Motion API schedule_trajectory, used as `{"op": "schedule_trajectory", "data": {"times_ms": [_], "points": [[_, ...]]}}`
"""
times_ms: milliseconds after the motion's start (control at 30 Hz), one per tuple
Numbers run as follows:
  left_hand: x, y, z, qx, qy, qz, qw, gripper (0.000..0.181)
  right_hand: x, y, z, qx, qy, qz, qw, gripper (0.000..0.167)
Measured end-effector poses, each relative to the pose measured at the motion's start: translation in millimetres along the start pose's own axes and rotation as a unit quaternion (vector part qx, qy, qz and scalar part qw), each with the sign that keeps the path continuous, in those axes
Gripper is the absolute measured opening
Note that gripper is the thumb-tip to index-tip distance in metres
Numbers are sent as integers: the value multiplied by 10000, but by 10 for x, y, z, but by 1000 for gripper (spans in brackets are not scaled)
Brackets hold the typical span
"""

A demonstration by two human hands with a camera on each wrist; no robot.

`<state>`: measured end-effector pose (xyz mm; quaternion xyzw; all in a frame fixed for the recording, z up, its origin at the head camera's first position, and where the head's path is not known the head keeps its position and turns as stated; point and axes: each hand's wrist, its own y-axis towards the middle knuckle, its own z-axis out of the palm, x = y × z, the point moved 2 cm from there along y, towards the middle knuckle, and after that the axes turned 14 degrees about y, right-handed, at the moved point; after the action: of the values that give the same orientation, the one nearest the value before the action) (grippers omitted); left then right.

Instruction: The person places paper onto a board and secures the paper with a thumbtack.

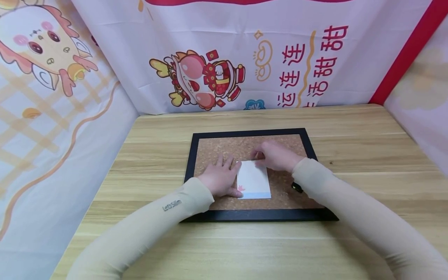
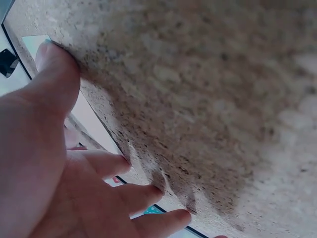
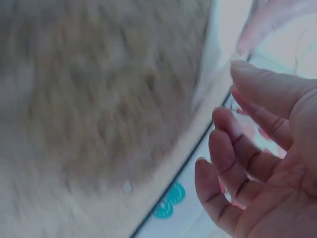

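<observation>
A white note card [image 1: 252, 177] with a blue lower strip and a small pink print lies on the cork board [image 1: 213, 149]. My left hand [image 1: 219, 177] is spread flat, thumb and index finger pressing the card's left side. In the left wrist view, that hand [image 2: 74, 148] has its thumb on one card corner. At the card's upper right edge, my right hand [image 1: 273, 155] is bent downward. The right wrist view shows this hand [image 3: 267, 144] with curled fingers and thumb tip close to the index finger; whether something tiny is pinched there, I cannot tell.
A black frame [image 1: 259, 215] borders the cork on the wooden table [image 1: 245, 249]. Near my right sleeve lies a small black and yellow object [image 1: 297, 187]. One small pale spot [image 3: 128, 187] shows on the cork. Printed cloth [image 1: 224, 31] hangs behind the table.
</observation>
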<state>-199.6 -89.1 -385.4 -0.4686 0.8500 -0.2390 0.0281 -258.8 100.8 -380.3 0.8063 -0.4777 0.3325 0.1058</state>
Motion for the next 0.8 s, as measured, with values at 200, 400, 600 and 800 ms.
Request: {"op": "schedule_trajectory", "data": {"times_ms": [200, 400, 600, 800], "points": [[-39, 9, -39, 212, 66, -120, 9997, 103, 11, -147, -407, -612, -185, -312, 9975, 14], [-74, 33, -32, 311, 74, -194, 9993, 103, -85, -373, -843, -1046, -10, -382, 9938, 11], [-81, 53, 4, 326, 3, -151, 9994, 103, -314, -638, -1153, -1429, -87, -109, 9896, 14], [-84, 33, 5, 262, -87, -73, 9996, 103, -707, -883, -1249, -1239, 133, 828, 9887, 22]]}}
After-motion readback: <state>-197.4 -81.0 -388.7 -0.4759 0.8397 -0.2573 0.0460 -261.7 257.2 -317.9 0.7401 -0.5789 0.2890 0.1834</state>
